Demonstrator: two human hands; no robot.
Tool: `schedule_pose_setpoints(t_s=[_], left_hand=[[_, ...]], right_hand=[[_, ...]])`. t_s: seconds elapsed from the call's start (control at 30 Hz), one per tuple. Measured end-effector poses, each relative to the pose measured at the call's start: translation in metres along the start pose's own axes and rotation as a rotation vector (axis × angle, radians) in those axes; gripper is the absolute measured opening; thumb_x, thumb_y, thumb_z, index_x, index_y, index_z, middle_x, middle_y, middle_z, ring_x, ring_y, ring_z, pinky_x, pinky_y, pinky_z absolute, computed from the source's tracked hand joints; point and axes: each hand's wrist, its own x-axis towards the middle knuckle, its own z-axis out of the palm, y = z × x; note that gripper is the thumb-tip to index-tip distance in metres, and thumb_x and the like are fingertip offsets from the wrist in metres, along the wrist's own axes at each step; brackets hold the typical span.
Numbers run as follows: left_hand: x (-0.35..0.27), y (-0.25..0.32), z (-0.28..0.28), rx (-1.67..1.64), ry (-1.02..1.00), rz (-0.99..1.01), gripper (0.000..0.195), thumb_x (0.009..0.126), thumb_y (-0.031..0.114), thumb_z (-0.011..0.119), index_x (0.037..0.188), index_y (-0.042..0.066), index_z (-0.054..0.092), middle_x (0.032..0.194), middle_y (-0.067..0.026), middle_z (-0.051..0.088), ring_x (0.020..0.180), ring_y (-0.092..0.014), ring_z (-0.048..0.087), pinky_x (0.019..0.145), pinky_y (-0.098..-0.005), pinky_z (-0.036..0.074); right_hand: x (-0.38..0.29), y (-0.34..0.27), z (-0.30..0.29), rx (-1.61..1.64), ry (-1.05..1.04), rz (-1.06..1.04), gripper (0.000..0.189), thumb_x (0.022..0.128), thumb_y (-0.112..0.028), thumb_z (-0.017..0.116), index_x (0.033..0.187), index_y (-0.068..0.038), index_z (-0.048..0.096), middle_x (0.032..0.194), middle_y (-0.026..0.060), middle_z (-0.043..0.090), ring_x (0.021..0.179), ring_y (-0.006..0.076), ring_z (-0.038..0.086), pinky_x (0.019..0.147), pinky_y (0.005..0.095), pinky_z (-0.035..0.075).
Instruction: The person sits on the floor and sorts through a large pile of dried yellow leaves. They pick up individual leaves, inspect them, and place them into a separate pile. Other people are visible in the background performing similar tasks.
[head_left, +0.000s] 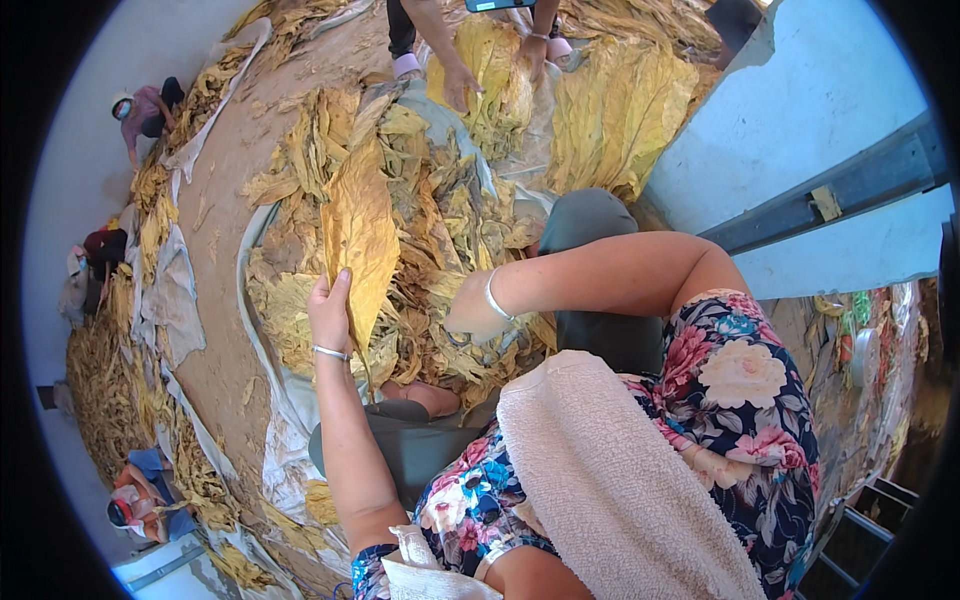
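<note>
My left hand (331, 311) holds a large dried yellow-brown leaf, likely tobacco (362, 232), near its lower end, with the thumb on top and the leaf upright. To the right, my right hand (474, 306) is blurred over a pile of dried leaves (420, 277); its fingers point down and left, and whether it grips a leaf cannot be told. The pile lies on a pale cloth sheet (251, 255) between my knees.
A person's hands (459, 84) touch a yellow leaf bundle (487, 64) at the top. Another bundle (619, 112) stands beside a pale blue wall (810, 97). Several people crouch among leaf heaps along the left wall. A ladder-like metal frame (862, 521) is at lower right.
</note>
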Motion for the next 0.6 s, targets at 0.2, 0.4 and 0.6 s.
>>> schedule_pose_setpoints(t_s=[0.2, 0.4, 0.6], left_hand=[[-0.006, 0.004, -0.003, -0.007, -0.016, -0.029, 0.019, 0.086, 0.012, 0.056, 0.101, 0.0, 0.057, 0.091, -0.0017, 0.06, 0.079, -0.007, 0.052, 0.071, -0.0215, 0.041], [-0.001, 0.001, 0.0, 0.025, -0.002, -0.021, 0.021, 0.086, 0.014, 0.056, 0.103, 0.0, 0.057, 0.092, -0.002, 0.06, 0.081, -0.008, 0.052, 0.073, -0.0225, 0.041], [0.001, -0.001, -0.005, 0.064, -0.023, -0.047, 0.024, 0.086, 0.016, 0.056, 0.104, 0.001, 0.056, 0.095, -0.0022, 0.059, 0.085, -0.009, 0.053, 0.076, -0.0237, 0.04]], right_hand=[[-0.005, -0.01, -0.008, -0.004, -0.024, 0.009, 0.034, 0.077, -0.025, 0.053, 0.098, 0.001, 0.06, 0.089, 0.0176, 0.062, 0.082, 0.0328, 0.06, 0.07, 0.0433, 0.047], [-0.002, -0.001, -0.005, 0.0, -0.006, 0.006, 0.035, 0.077, -0.026, 0.054, 0.099, 0.0, 0.06, 0.091, 0.0176, 0.062, 0.084, 0.0325, 0.059, 0.071, 0.0432, 0.047], [-0.005, -0.002, -0.007, 0.016, -0.018, 0.011, 0.036, 0.077, -0.028, 0.054, 0.101, -0.001, 0.059, 0.092, 0.0176, 0.062, 0.085, 0.0326, 0.059, 0.072, 0.0433, 0.047]])
